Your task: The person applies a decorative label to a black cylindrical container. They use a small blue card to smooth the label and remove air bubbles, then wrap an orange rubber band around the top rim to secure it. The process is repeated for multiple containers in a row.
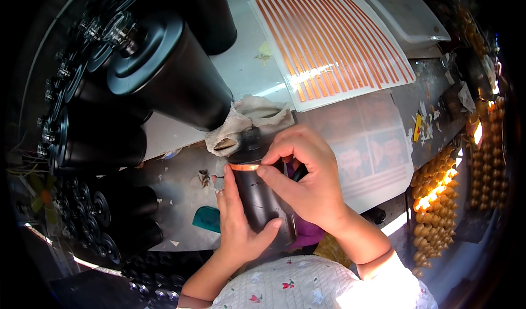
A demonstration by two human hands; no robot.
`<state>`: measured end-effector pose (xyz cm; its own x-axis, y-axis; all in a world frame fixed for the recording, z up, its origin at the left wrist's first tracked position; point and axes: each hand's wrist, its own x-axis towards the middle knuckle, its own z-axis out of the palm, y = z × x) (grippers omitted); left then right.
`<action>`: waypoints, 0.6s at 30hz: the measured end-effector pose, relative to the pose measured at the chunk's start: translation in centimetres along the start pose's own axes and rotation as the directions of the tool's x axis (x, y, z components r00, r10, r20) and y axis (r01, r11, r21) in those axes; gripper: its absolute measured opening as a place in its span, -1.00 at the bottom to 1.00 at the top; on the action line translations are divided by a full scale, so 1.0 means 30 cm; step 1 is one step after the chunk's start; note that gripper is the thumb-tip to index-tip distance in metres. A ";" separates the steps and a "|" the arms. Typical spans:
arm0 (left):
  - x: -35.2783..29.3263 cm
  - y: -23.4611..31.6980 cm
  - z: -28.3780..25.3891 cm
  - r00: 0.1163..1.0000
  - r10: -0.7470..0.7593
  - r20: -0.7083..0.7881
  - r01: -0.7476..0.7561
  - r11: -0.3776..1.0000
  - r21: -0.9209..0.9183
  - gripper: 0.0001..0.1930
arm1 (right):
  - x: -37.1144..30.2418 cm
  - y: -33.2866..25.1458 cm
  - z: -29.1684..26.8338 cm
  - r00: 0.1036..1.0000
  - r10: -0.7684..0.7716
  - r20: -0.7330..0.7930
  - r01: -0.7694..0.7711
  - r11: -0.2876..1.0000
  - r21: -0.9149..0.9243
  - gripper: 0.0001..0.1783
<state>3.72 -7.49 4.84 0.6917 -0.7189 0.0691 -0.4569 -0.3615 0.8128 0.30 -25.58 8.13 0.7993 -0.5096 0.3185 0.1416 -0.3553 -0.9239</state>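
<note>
A black cylindrical canister (259, 199) lies in front of me, pointing away from my body. Along its left side my left hand (238, 229) is closed round it, fingers on the wall and thumb across the near part. A shiny copper-coloured adhesive strip (245, 167) runs across the canister near its far end. At the strip's right end, the thumb and forefinger of my right hand (307, 174) press together on it. Just beyond the canister, a crumpled grey-white cloth (226, 129) touches or nearly touches its far end; the exact contact is hidden.
A white sheet of copper-coloured strips (329, 46) lies beyond my right hand, above a translucent printed sheet (364, 150). Black canisters with clear knobs (170, 73) crowd the left. A teal scraper (206, 219) rests left of my left hand. Strings of amber beads (435, 210) hang at right.
</note>
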 end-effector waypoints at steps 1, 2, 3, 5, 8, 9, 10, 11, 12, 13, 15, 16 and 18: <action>0.000 -0.001 0.000 1.000 -0.003 -0.003 0.003 1.000 -0.001 0.18 | 0.004 -0.007 -0.001 1.000 0.020 0.014 -0.020 1.000 0.009 -0.81; 0.000 -0.002 -0.002 1.000 -0.003 -0.007 0.003 1.000 -0.001 0.18 | 0.010 -0.019 -0.003 0.999 0.037 0.027 -0.037 0.999 0.018 -0.83; 0.002 0.000 -0.002 1.000 -0.003 -0.005 0.003 1.000 -0.002 0.19 | 0.015 -0.028 -0.005 0.998 0.054 0.040 -0.055 0.998 0.027 -0.85; 0.006 0.008 0.001 1.000 -0.003 -0.002 0.003 1.000 -0.004 0.20 | 0.026 -0.036 -0.009 0.995 0.076 0.065 -0.079 0.996 0.043 -0.86; 0.012 0.008 -0.002 1.000 0.011 -0.005 -0.011 0.999 0.031 0.20 | 0.037 -0.037 -0.008 0.993 0.092 0.077 -0.096 0.993 0.063 -0.87; 0.013 0.009 -0.002 1.000 0.010 -0.006 -0.010 1.000 0.030 0.21 | 0.038 -0.037 -0.007 0.993 0.094 0.077 -0.100 0.993 0.070 -0.87; 0.013 0.009 -0.002 1.000 0.009 -0.006 -0.009 1.000 0.029 0.21 | 0.039 -0.034 -0.009 0.991 0.101 0.084 -0.106 0.992 0.063 -0.87; 0.014 0.009 -0.001 1.000 0.009 -0.005 -0.009 1.000 0.028 0.21 | 0.038 -0.030 -0.012 0.990 0.108 0.089 -0.113 0.992 0.056 -0.87; 0.013 0.007 0.001 1.000 0.013 -0.009 -0.013 0.999 0.038 0.21 | 0.037 -0.027 -0.014 0.989 0.116 0.093 -0.121 0.991 0.049 -0.87; 0.012 0.003 0.003 1.000 0.017 -0.012 -0.016 0.999 0.049 0.21 | 0.036 -0.025 -0.015 0.988 0.118 0.098 -0.124 0.991 0.051 -0.88; 0.012 0.004 0.003 1.000 0.021 -0.015 -0.021 0.998 0.061 0.21 | 0.035 -0.027 -0.019 0.987 0.123 0.105 -0.129 0.990 0.057 -0.88; 0.012 0.005 0.001 1.000 0.022 -0.015 -0.021 0.998 0.061 0.22 | 0.036 -0.028 -0.018 0.986 0.127 0.103 -0.134 0.989 0.058 -0.88; 0.019 0.011 0.001 0.999 0.043 -0.025 -0.041 0.996 0.077 0.22 | 0.037 -0.028 -0.018 0.986 0.138 0.093 -0.144 0.988 0.058 -0.89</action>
<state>3.95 -8.02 5.13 0.6850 -0.7188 0.1184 -0.5269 -0.3766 0.7620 0.75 -26.26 9.36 0.8622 -0.4782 0.1670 0.0593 -0.2322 -0.9709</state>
